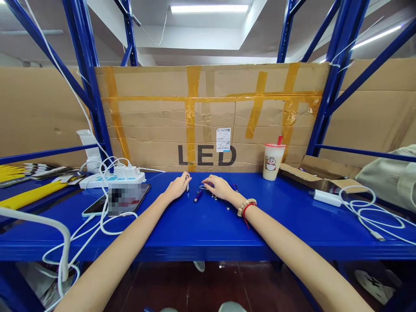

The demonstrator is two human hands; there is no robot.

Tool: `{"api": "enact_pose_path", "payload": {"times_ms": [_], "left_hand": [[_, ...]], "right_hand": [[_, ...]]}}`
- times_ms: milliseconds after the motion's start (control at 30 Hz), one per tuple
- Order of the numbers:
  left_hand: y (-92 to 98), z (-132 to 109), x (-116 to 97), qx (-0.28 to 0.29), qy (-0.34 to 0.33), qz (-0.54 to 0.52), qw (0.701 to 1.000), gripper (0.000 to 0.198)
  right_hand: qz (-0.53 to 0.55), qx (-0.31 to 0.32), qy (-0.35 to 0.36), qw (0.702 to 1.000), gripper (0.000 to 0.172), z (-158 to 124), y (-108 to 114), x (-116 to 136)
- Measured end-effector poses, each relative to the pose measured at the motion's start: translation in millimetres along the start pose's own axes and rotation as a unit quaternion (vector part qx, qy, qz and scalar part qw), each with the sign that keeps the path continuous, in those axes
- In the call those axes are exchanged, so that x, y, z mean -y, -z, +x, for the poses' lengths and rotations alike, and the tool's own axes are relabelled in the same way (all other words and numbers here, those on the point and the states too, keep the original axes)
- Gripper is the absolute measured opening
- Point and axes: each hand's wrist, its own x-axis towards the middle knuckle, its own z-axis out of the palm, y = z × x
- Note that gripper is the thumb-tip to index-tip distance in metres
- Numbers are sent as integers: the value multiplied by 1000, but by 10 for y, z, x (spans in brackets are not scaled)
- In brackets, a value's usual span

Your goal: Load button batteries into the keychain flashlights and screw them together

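Observation:
My left hand (177, 186) is closed, its thumb and fingers pinching a thin silver cylinder (187, 187) held upright just over the blue tabletop. To its right, my right hand (221, 188) is low over the table with bent fingers slightly apart; a pale loop (203, 187) lies beneath the fingertips. Between the hands rests a short dark-blue tube (198, 196) with a shiny end. Small silver bits (228, 208) are scattered below my right palm. Another blue piece (234, 187) shows partly behind that hand, which hides the rest of it.
Phones (143, 193) and a white power strip (112, 179) with tangled cables sit at the left. Toward the right stand a drink cup (273, 162) with a red straw, an opened cardboard box (300, 174) and a white charger (327, 198). A cardboard panel (156, 125) closes off the back.

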Motion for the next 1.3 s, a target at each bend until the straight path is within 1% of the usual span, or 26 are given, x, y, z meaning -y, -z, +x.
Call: {"api": "enact_pose_path", "payload": {"times_ms": [133,200,433,633,800,967,1033,1133,1233,1300], "left_hand": [[8,-10,-36,7,-14,2,1000,30],[13,-14,-50,7,-20,3,1000,29],[-1,-25,-107,20,-41,-1,999,26],[-6,-48,-143,29,-53,-12,998,23],[-31,-38,-116,27,-56,-47,997,21],[-127,9,-84,12,-37,-117,992,21],[-157,21,-83,9,-23,-142,989,22],[-177,23,-96,10,-7,-172,985,22],[-176,14,-116,9,2,-186,982,22],[-172,12,-122,4,5,-185,983,22]], "right_hand": [[9,7,12,1000,28,-6,14,122],[10,14,7,1000,28,-11,6,191],[13,9,-65,998,28,-1,-53,332],[51,29,-81,995,25,17,-92,317],[73,44,-103,991,24,24,-119,286],[78,50,-121,988,35,27,-106,309],[75,46,-133,987,35,28,-102,312],[64,29,-159,985,29,31,-103,295],[51,6,-180,982,26,32,-103,265],[46,-7,-180,983,25,31,-94,251]]}}
